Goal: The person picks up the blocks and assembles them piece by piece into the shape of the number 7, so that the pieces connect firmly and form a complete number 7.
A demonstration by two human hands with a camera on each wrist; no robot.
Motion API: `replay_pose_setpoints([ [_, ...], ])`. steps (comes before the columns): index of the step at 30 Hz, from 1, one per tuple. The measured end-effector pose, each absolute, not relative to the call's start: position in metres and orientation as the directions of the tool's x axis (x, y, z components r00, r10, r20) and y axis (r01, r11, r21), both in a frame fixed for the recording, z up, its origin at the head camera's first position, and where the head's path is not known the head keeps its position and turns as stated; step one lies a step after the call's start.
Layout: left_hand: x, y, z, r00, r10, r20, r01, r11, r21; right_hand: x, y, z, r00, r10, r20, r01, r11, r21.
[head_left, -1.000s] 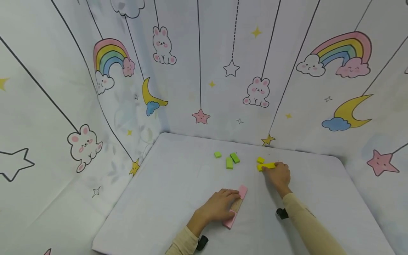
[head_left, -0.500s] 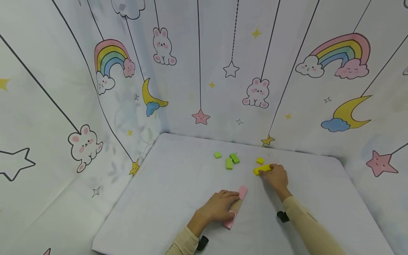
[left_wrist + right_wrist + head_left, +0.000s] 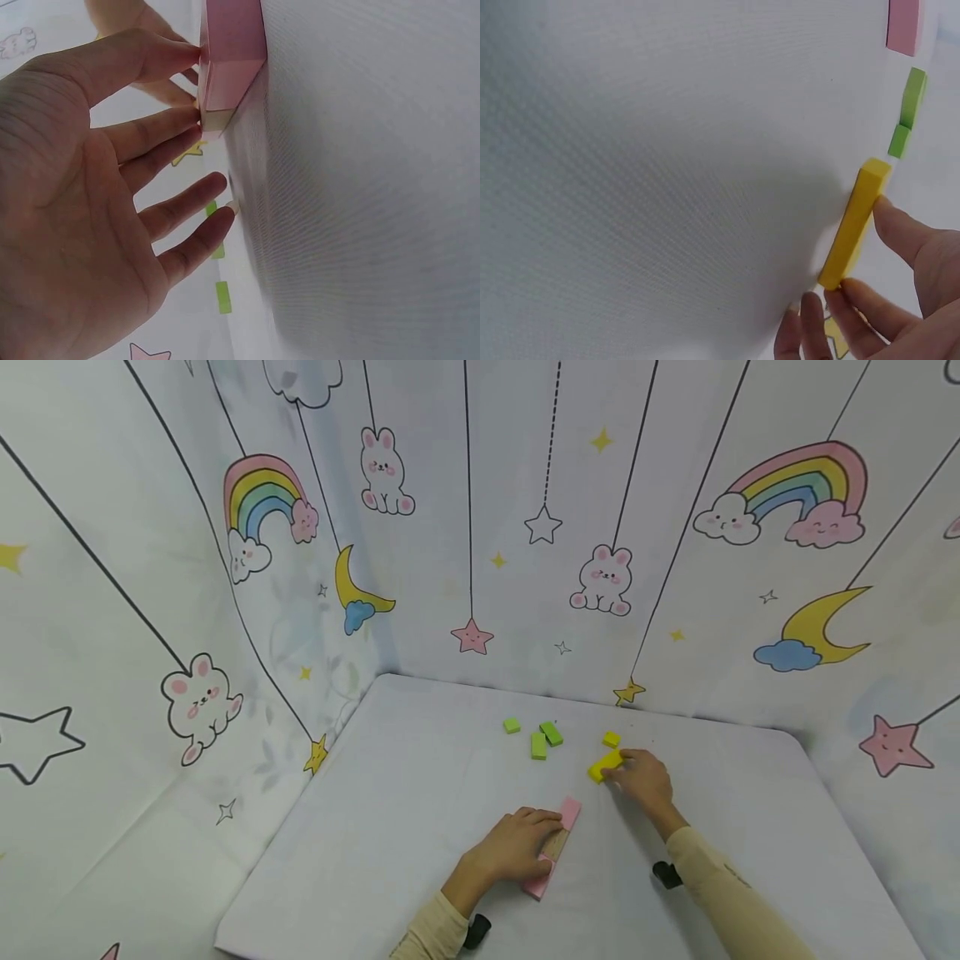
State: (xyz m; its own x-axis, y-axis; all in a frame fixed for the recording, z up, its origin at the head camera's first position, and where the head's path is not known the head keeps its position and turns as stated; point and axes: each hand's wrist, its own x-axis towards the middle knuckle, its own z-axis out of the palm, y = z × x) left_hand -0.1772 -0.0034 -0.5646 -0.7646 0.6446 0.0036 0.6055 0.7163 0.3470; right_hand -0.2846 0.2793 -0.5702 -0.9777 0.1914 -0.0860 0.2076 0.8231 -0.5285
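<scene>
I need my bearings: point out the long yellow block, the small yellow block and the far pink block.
Long yellow block (image 3: 850,227), right wrist view: middle of its long side.
Small yellow block (image 3: 611,738), head view: middle of its top.
Far pink block (image 3: 571,812), head view: middle of its visible top.

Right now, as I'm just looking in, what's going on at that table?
A person's left hand rests its thumb and fingertips on a row of pink and wood-coloured pieces. The right hand pinches a long yellow block beyond that row; I can't tell whether it touches the table. A small yellow block lies just behind the long one, and three green blocks lie to its left, none of them held.
</scene>
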Motion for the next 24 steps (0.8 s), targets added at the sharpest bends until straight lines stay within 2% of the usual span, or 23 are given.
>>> replay_pose_setpoints([
  [24, -0.1774, -0.0024, -0.5647, -0.767, 0.641, -0.009, 0.602, 0.725, 0.336, -0.2791, 0.2716, -0.5694, -0.996, 0.074, -0.043, 0.086, 0.854, -0.512],
])
